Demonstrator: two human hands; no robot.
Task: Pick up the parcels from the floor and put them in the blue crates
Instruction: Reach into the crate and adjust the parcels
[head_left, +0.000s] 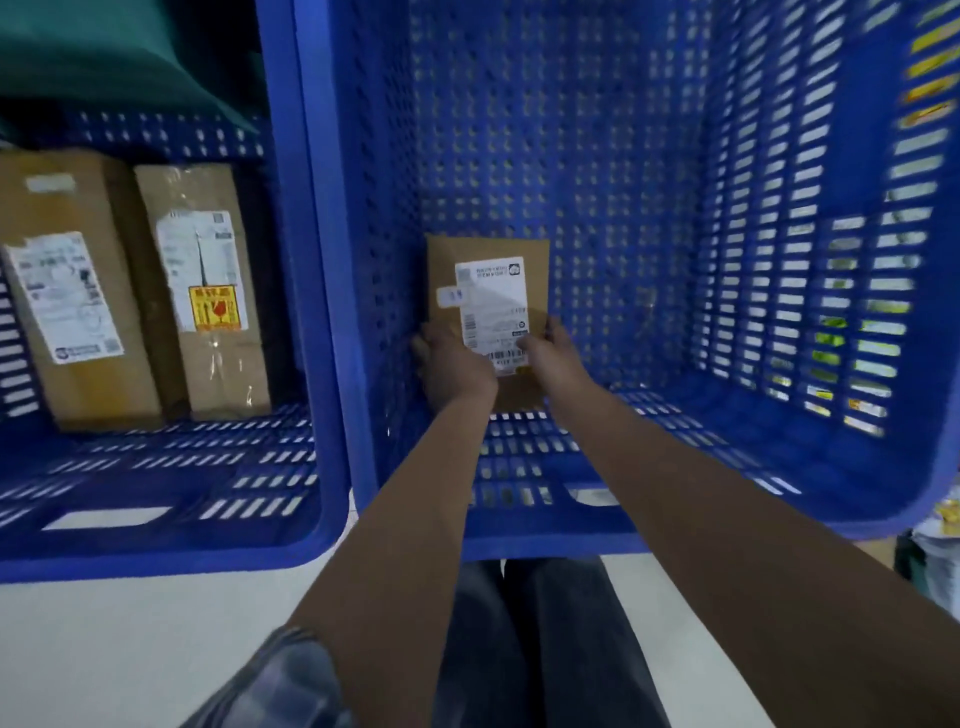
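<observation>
A flat brown parcel (488, 280) with a white shipping label lies low inside the big blue crate (649, 182), close to its left wall. My left hand (452, 366) grips the parcel's near left corner. On the near right edge my right hand (553, 353) holds it, thumb on the label. Both arms reach over the crate's near rim. The parcel's near end is hidden behind my hands.
A second blue crate (156, 467) stands to the left and holds two upright brown boxes (78, 291) (208, 291) with labels. White floor (130, 634) lies in front. Yellow and green packs (831, 338) show through the right crate's slotted wall.
</observation>
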